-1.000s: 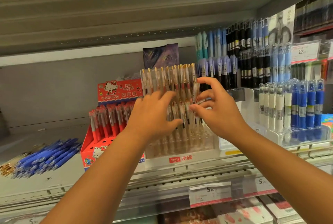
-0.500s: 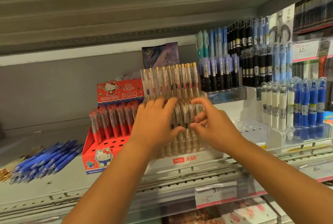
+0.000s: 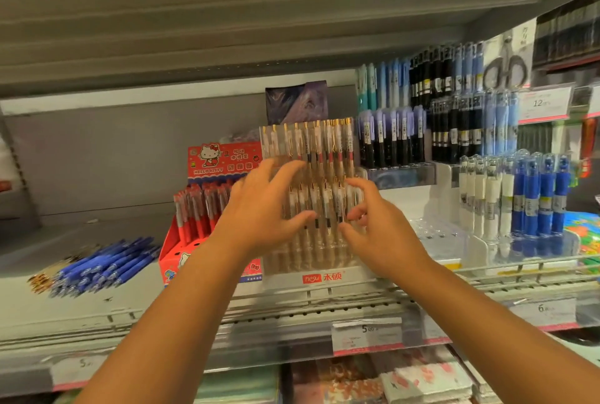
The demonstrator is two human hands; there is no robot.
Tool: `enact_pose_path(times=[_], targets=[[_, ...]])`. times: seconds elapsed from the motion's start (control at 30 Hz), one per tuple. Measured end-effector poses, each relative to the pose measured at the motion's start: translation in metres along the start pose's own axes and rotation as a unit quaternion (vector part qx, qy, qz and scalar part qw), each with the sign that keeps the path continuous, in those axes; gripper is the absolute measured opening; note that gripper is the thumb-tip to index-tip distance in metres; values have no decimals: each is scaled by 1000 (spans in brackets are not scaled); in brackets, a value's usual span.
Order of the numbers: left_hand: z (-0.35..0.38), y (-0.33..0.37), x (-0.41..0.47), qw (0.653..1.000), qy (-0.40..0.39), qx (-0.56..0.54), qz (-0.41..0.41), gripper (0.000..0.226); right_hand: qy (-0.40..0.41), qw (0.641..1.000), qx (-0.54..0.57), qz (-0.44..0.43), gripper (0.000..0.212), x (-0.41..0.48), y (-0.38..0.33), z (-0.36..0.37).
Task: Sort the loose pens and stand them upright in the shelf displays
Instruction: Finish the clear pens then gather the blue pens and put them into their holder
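Both arms reach up to the middle of the shelf point(image 3: 97, 303), where a clear tiered display point(image 3: 321, 277) with a white "hesu" front holds rows of clear pens point(image 3: 311, 143) with gold clips, all standing upright. The left hand point(image 3: 259, 208) is spread wide, its fingers laid across the left side of the lower rows and its thumb stretched out below them. The right hand point(image 3: 380, 228) faces it just to the right, fingers curled in at the same pens, though the blur hides whether they pinch one. Just to the left of the display stands a red Hello Kitty box point(image 3: 224, 156) of upright red pens point(image 3: 198, 208). Farther left, the loose blue pens point(image 3: 104, 264) lie flat in a heap on the shelf. To the right, blue and white pens point(image 3: 513, 199) stand in another clear holder.
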State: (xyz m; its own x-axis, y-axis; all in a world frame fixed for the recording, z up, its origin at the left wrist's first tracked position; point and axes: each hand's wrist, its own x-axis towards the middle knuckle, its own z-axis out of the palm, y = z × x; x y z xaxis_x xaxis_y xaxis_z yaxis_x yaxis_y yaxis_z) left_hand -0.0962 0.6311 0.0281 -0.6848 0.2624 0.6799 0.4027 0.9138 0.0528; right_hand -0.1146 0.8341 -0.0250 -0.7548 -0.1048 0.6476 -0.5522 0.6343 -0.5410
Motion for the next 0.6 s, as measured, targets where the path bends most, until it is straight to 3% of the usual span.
enact_pose_path(times=[0.1, 0.23, 0.47, 0.6], targets=[[-17, -3, -28, 994, 34, -96, -27, 58, -7, 996, 83, -35, 51, -7, -11, -7], [-34, -15, -76, 983, 26, -145, -106, 48, -135, 967, 209, -49, 44, -16, -37, -2], [-70, -63, -157, 968, 11, -118, -223, 51, -246, 941, 219, -78, 54, -24, -85, 47], [-100, -100, -183, 964, 21, -85, -253, 50, -260, 937, 212, -95, 57, -21, -123, 90]])
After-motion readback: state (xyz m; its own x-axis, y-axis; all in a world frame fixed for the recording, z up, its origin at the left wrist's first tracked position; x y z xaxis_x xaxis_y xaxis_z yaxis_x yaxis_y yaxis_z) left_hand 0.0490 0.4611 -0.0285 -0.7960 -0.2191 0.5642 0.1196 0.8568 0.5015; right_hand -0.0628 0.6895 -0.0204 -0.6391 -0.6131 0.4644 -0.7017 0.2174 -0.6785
